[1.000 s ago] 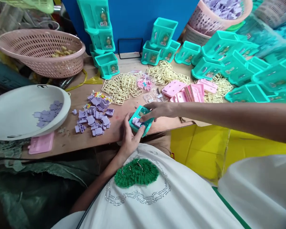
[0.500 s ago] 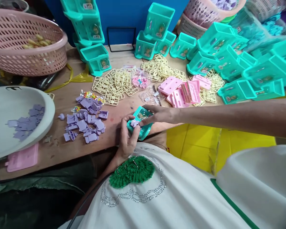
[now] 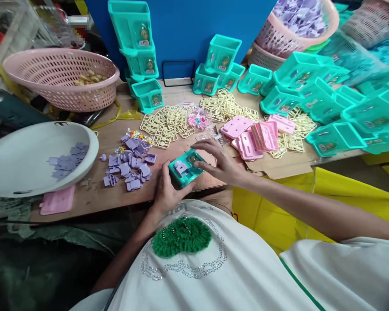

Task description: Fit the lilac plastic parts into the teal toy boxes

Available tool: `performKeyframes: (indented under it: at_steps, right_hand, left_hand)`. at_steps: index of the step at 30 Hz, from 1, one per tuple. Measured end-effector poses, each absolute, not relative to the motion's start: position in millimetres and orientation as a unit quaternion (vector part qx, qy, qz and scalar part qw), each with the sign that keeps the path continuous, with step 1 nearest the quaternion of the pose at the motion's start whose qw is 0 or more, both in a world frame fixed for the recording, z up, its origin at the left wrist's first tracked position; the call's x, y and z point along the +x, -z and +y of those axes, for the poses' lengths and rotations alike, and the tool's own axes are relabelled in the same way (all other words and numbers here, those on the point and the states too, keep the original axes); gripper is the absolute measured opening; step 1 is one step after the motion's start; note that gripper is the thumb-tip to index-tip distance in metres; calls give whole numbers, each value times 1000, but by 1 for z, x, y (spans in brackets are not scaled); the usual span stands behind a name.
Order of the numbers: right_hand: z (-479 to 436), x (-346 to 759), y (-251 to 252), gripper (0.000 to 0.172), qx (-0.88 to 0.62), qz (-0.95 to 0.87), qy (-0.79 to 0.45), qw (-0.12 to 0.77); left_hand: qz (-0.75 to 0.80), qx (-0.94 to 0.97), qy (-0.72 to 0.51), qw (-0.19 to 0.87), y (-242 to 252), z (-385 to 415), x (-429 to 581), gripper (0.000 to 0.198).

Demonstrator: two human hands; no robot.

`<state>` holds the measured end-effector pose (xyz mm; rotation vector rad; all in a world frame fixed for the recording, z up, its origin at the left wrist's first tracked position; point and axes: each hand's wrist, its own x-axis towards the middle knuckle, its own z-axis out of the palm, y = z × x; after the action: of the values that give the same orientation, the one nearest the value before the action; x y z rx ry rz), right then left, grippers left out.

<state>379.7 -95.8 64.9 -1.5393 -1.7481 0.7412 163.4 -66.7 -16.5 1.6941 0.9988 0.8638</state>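
Observation:
A teal plastic box (image 3: pixel 183 180) lies at the table's front edge, tilted, with its recessed face turned up. My left hand (image 3: pixel 168 190) is closed round its left and near side. In one recess of that face sits a small lilac plastic part (image 3: pixel 181 168). My right hand (image 3: pixel 219 163) is over the box's right end, fingers apart, thumb and fingertips close to the other recess, where something small and brownish shows. Whether the fingertips touch the box I cannot tell. Left of the box lies a pile of lilac plastic parts (image 3: pixel 129 162).
A white basin (image 3: pixel 22 151) and a pink basket (image 3: pixel 68 93) stand at the left. Cream plastic frames (image 3: pixel 164 125) and pink plates (image 3: pixel 248 144) lie behind the box. Stacked teal boxes (image 3: pixel 335 138) fill the right; others (image 3: pixel 147 95) line the back by a blue panel (image 3: pixel 188 26).
My right hand has drawn away from the lilac part and opened. The lilac part now lies in the recess, uncovered. My left thumb has moved down off it. The view has shifted.

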Motion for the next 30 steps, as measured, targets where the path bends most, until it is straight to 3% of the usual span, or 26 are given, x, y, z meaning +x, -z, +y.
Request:
performKeyframes:
  at_steps: [6,20,26,30]
  right_hand:
    - [-69,377,-59,33,-475,-785,-278,285]
    - [-69,375,-44,34,-442,-770,-291,357]
    - [-61,372,-48,22,-475,-772,-286,310]
    - [-54,372,-46,23,-476,-760,-307,319]
  left_hand:
    - [336,721,-319,516,17,-48,155,85]
    - [366,684,-287,562,16,-47,153,91]
    - [364,702,-296,535,16,-47,153,89]
    - [381,722,-313,486,17,-49,157,90]
